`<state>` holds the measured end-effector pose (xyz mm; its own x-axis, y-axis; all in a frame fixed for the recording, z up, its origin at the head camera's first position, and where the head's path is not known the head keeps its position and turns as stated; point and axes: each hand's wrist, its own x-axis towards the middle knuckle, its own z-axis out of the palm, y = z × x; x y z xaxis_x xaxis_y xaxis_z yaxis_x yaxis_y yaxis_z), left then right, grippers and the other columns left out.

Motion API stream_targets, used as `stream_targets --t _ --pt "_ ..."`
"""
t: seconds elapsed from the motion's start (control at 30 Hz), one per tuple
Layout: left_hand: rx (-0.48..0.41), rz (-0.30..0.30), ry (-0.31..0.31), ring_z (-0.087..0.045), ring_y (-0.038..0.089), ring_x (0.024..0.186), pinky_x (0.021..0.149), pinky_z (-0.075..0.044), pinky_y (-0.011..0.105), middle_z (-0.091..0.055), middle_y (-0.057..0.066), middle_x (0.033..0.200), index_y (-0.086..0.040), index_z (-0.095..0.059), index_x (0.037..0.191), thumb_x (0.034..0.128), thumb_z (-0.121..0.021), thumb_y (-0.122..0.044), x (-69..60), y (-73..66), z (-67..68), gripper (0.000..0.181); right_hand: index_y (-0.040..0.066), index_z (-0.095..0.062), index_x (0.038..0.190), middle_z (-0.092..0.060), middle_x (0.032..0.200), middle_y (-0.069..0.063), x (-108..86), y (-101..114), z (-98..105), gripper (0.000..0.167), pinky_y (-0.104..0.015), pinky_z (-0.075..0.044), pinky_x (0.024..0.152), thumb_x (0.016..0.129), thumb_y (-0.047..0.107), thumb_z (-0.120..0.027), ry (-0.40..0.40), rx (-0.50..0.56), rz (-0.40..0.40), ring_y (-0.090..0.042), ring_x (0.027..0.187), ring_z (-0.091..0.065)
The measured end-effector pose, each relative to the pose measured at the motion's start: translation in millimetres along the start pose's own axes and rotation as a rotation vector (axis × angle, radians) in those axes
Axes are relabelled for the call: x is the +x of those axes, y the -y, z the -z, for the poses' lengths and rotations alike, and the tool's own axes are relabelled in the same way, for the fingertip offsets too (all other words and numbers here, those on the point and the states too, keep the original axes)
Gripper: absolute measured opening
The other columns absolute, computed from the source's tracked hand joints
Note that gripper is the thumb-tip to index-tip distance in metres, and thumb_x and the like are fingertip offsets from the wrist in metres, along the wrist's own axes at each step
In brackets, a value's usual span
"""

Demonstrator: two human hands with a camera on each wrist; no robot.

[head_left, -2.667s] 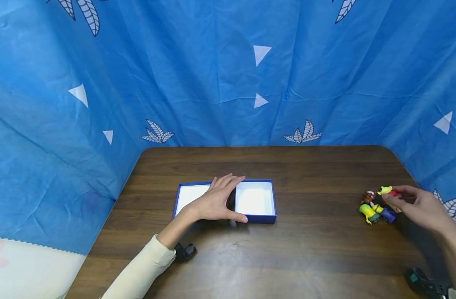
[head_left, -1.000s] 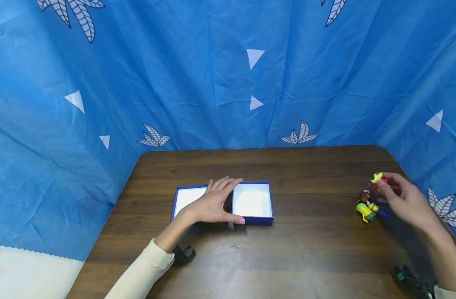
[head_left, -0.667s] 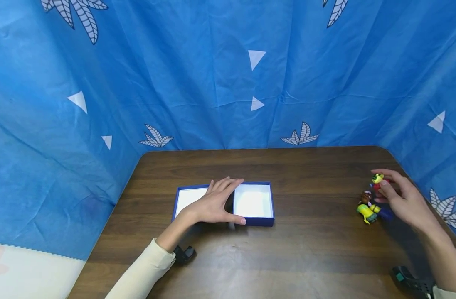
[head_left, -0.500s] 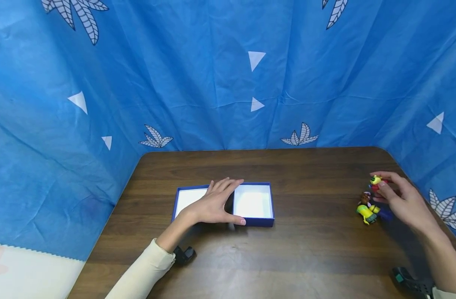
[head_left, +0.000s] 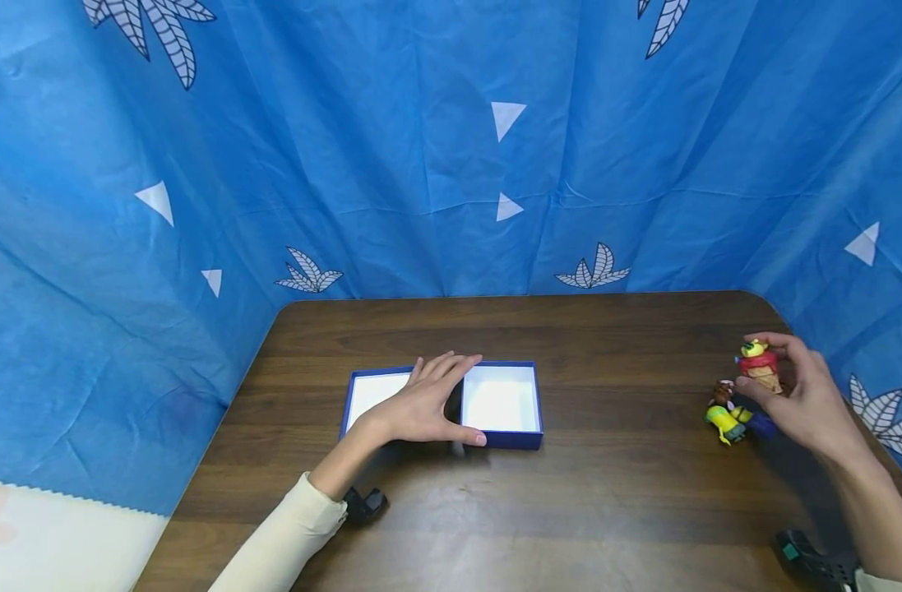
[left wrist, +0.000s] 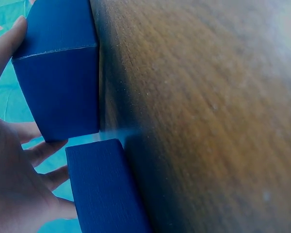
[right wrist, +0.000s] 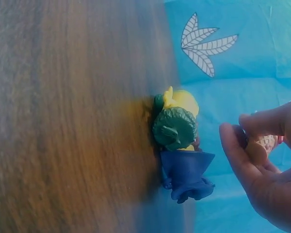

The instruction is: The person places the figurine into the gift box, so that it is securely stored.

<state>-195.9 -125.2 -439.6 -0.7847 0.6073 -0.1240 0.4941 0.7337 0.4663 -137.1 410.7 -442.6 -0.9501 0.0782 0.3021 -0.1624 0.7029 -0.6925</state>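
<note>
My left hand point(head_left: 419, 404) spans the left end of a blue box with a white inside point(head_left: 501, 398), thumb at its near wall and index finger at its back edge; the left wrist view shows the thumb against that box point(left wrist: 58, 87). My right hand point(head_left: 816, 403) holds a small figure point(head_left: 759, 362) with a yellow head, red middle and tan cone-like lower part, between thumb and fingers. Beside it lie a yellow-and-green figure point(head_left: 726, 423), a brown-headed one point(head_left: 722, 392) and a purple-blue piece point(head_left: 761, 424). In the right wrist view the fingers partly hide the held figure point(right wrist: 262, 147).
A second blue-edged box point(head_left: 372, 390), white inside, lies left of the first, partly under my left hand. The brown wooden table point(head_left: 606, 510) is bordered by a blue patterned curtain point(head_left: 436, 148). Black wrist devices show below both hands.
My right hand has moved the held figure slightly left and away from the others and turned it, so its red middle and cone-like part now show. My left hand stays at the box.
</note>
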Motion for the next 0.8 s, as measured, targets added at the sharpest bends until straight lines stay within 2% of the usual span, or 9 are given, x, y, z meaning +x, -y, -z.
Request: stream_targets --t 0.1,0.3,0.37,0.43,0.53,0.6,0.63,0.73,0.8 --pt "0.001 0.001 -0.004 -0.012 0.033 0.171 0.133 -0.002 0.074 -0.027 0.002 0.179 -0.035 -0.015 0.174 0.0802 -0.078 -0.080 0.4 1.0 -1.2 0.122 0.005 -0.046 0.151 -0.044 0.121 -0.003 -0.3 -0.4 -1.1 0.060 -0.013 -0.048 0.060 0.098 -0.001 -0.074 0.009 -0.003 0.003 0.012 0.085 -0.052" --pt "0.000 0.005 -0.005 -0.012 0.034 0.171 0.133 -0.002 0.074 -0.027 0.003 0.179 -0.034 -0.015 0.174 0.0801 -0.078 -0.080 -0.7 0.0 -0.9 0.122 0.010 -0.041 0.147 -0.044 0.117 0.025 -0.8 0.7 -3.2 0.056 0.001 -0.044 0.074 0.102 0.009 -0.074 0.020 0.032 -0.051 0.017 0.097 -0.047" --pt "-0.003 0.006 -0.006 -0.012 0.034 0.171 0.133 -0.002 0.074 -0.027 0.003 0.179 -0.034 -0.015 0.174 0.0803 -0.079 -0.079 -1.3 -0.9 -0.4 0.121 0.008 -0.039 0.147 -0.048 0.120 0.016 -0.3 2.0 -3.2 0.057 0.002 -0.044 0.073 0.102 0.013 -0.074 0.022 0.026 -0.084 0.020 0.094 -0.047" --pt "-0.005 0.004 -0.007 -0.012 0.034 0.171 0.133 -0.002 0.075 -0.027 0.003 0.179 -0.034 -0.016 0.174 0.0804 -0.079 -0.079 -1.8 -1.4 0.1 0.121 0.002 -0.037 0.149 -0.051 0.125 -0.001 0.0 3.8 -2.4 0.061 -0.001 -0.046 0.069 0.103 0.018 -0.074 0.026 0.005 -0.126 0.022 0.091 -0.045" --pt "-0.006 0.003 -0.006 -0.012 0.034 0.171 0.133 -0.003 0.075 -0.027 0.004 0.179 -0.034 -0.017 0.174 0.0803 -0.079 -0.079 -2.1 -1.6 0.3 0.121 -0.008 -0.032 0.153 -0.042 0.134 -0.024 0.0 7.3 -1.3 0.070 -0.004 -0.048 0.065 0.104 0.022 -0.073 0.031 -0.006 -0.165 0.024 0.089 -0.043" --pt "-0.007 0.002 -0.006 -0.012 0.034 0.171 0.132 -0.003 0.076 -0.027 0.004 0.179 -0.033 -0.018 0.173 0.0803 -0.079 -0.079 -2.1 -1.0 0.3 0.120 -0.007 -0.032 0.154 -0.041 0.133 -0.020 0.0 8.7 -1.4 0.069 -0.006 -0.050 0.064 0.105 0.022 -0.071 0.034 0.005 -0.167 0.025 0.089 -0.045" --pt "-0.008 0.002 -0.006 -0.012 0.034 0.171 0.132 -0.003 0.076 -0.027 0.004 0.179 -0.033 -0.018 0.173 0.0803 -0.079 -0.079 -2.0 -0.8 0.3 0.120 -0.005 -0.031 0.157 -0.041 0.133 -0.012 -0.1 8.9 -1.6 0.070 -0.006 -0.050 0.065 0.106 0.021 -0.070 0.040 0.017 -0.162 0.025 0.089 -0.048" --pt "-0.008 0.003 -0.002 -0.012 0.034 0.171 0.132 -0.003 0.076 -0.026 0.004 0.179 -0.032 -0.018 0.174 0.0804 -0.079 -0.079 -1.5 -0.6 0.5 0.121 0.009 -0.026 0.165 -0.041 0.127 0.013 -1.3 7.2 -2.3 0.072 -0.007 -0.053 0.068 0.106 0.015 -0.068 0.054 0.068 -0.110 0.024 0.092 -0.055" --pt "-0.006 0.006 0.001 -0.012 0.034 0.171 0.132 -0.002 0.076 -0.025 0.004 0.179 -0.032 -0.017 0.174 0.0803 -0.078 -0.079 -1.1 -0.8 1.2 0.122 0.018 -0.020 0.170 -0.040 0.124 0.022 -1.8 6.1 -2.6 0.078 -0.006 -0.053 0.069 0.107 0.011 -0.066 0.062 0.108 -0.086 0.024 0.094 -0.058"
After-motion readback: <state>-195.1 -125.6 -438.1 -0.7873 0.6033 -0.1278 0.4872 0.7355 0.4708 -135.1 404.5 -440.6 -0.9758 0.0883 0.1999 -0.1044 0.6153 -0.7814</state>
